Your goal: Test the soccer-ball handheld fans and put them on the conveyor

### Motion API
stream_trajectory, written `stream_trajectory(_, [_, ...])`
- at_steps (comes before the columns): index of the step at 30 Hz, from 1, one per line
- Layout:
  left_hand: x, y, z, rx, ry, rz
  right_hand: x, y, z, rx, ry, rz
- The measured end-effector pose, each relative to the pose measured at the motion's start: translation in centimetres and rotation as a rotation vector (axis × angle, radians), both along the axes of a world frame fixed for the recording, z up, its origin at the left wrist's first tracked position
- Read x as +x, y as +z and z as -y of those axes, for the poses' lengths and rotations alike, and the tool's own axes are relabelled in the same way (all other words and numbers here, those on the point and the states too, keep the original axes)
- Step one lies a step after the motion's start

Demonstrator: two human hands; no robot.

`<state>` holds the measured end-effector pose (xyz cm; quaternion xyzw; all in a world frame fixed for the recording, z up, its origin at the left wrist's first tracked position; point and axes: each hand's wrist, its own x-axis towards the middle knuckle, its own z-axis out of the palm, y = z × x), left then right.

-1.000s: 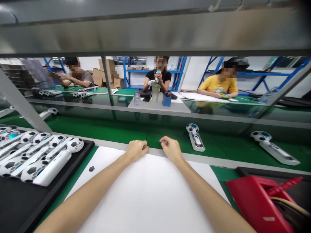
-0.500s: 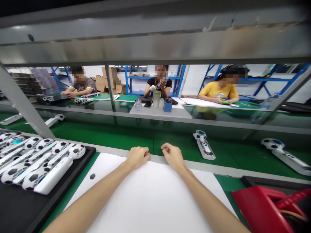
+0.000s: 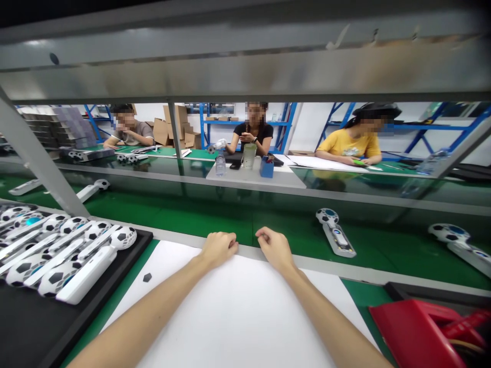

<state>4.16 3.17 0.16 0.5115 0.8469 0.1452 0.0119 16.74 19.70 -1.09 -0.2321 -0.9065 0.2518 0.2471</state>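
Observation:
My left hand point(image 3: 219, 249) rests at the far edge of a white sheet point(image 3: 245, 312), its fingers curled in and nothing visible in them. Close by on the right, my right hand point(image 3: 275, 248) lies on the same edge, also loosely closed, with no object showing. Beyond both hands runs a green belt point(image 3: 207, 220). On it, right of my right hand, lies a white device with a football-patterned head point(image 3: 337, 232). A small black pentagon point(image 3: 147, 277) sits on the sheet's left part.
A black tray point(image 3: 95, 306) at left holds several football-patterned devices point(image 3: 92, 271). A red holder point(image 3: 416, 332) stands at lower right. Another device point(image 3: 458, 243) is on the belt at far right. A metal beam point(image 3: 245, 76) crosses overhead. Three people sit opposite.
The belt's devices on the right have shifted right. The middle person across has lowered a white device to the side. The left person has raised a hand. My hands have hardly moved.

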Motion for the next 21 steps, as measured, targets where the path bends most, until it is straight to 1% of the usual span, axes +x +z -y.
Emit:
stream_trajectory(10, [0.12,0.11,0.02,-0.002,0.009,0.017,-0.03,-0.11,-0.06,-0.007,0.009,0.001])
stream_trajectory(21, [0.03,-0.16,0.06,0.014,-0.006,-0.012,0.15,0.28,0.20,-0.001,0.004,0.017])
